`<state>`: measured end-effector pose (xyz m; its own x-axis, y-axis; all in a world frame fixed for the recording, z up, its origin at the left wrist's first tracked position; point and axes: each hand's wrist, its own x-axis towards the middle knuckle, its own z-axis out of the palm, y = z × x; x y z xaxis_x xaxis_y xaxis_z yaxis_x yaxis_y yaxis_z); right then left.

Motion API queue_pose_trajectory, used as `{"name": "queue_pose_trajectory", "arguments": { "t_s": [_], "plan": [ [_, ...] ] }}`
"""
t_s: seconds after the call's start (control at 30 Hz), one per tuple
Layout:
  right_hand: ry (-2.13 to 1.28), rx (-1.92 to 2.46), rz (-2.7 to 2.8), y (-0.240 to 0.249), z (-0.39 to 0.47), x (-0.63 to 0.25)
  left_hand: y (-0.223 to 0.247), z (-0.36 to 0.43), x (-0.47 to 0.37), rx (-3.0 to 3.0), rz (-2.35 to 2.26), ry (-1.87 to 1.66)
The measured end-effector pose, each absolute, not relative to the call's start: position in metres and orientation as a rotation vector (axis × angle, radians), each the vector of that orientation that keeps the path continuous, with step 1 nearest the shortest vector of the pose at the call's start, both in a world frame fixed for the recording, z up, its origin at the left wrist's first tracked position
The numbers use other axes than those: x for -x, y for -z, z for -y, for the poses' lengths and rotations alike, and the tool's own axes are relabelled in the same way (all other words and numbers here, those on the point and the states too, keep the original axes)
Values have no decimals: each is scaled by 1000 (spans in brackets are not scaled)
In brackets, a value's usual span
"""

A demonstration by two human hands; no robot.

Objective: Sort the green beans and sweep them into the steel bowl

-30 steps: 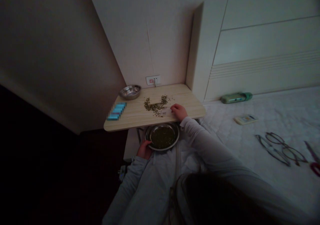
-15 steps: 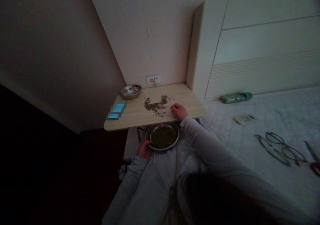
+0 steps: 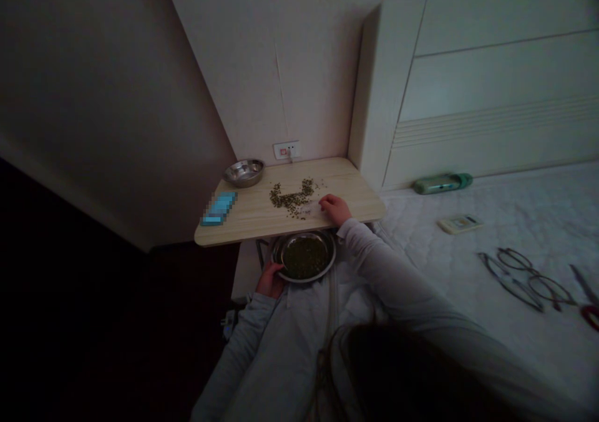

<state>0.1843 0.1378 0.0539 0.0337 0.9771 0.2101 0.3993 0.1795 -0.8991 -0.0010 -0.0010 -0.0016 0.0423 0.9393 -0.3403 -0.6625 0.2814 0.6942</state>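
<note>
The steel bowl [image 3: 303,279], clamped in the left grip [image 3: 270,279], is best kept level below the near edge of the counter [image 3: 248,219]. The small green beans [image 3: 292,200] on top are best moved sparingly. The right grip [image 3: 335,210] is curled just right of them; whether anything is pinched cannot be told.

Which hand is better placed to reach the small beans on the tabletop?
Likely the right hand: it is over the tabletop, beside the small beans. The left hand is nearer the body, with its thumb on the rim of the nearer metal bowl.
</note>
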Motion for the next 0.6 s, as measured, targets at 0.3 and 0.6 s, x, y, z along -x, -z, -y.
{"name": "queue_pose_trajectory", "arguments": {
  "t_s": [0.3,0.6],
  "plan": [
    [-742,1363,1590,-50,-141,-184,-1,2,0,-342,-920,-1295],
    [-806,1346,1610,-52,-139,-184,2,0,0,-400,-882,-1310]
  ]
}}
